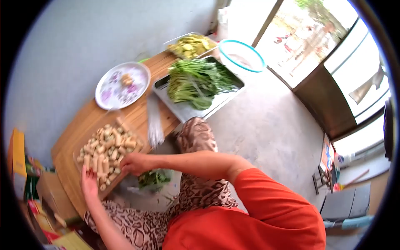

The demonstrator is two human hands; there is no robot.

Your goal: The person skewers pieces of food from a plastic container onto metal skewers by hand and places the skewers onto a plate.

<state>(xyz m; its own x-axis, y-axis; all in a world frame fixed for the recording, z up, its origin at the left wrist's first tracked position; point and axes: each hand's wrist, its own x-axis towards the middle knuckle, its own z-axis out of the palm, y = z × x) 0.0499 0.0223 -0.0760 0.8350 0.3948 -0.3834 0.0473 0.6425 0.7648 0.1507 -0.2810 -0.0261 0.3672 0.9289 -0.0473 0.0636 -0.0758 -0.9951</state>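
Sitting at a wooden table (pixel 66 146), tray (pixel 141 146) of chunky tan pieces (pixel 104 151) on it, left hand (pixel 88 183) kinda open along the edge, right hand (pixel 136 163) curled beside them, can't tell if it's gripping any.

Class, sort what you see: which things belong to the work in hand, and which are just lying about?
Belonging to the work:
pale cut pieces, at the left hand and right hand
probably the thin sticks nearby

Apparently just lying about:
leafy greens
yellow-green slices
white plate
teal-rimmed basin
cardboard box
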